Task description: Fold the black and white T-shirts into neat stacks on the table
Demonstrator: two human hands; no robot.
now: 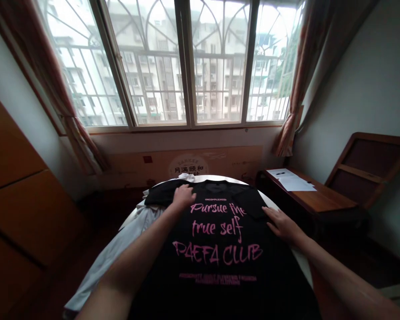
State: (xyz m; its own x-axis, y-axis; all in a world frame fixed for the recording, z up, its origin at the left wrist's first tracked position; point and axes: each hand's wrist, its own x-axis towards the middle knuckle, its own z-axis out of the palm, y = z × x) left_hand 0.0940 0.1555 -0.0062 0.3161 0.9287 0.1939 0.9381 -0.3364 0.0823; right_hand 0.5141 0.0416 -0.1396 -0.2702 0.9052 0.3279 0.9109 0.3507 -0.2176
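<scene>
A black T-shirt (216, 242) with pink lettering lies spread over a white rounded table, its neckline toward the window. The sleeve on the right (251, 202) is turned inward over the shirt's body; the left sleeve (160, 194) reaches outward. My left hand (184, 195) rests on the shirt near the left shoulder, its fingers foreshortened but apparently flat on the fabric. With fingers stretched out, my right hand (282, 223) touches the shirt's right edge, just beside the folded sleeve. Light grey cloth (120, 249) is under the shirt's left side and hangs off the table.
The white table rim (235, 179) shows beyond the neckline. To the right, papers (293, 181) lie on a wooden bench (323, 200) beside a tilted wooden backrest (370, 171). A wooden cabinet (23, 195) stands left. A printed cardboard panel (220, 160) lies below the barred window.
</scene>
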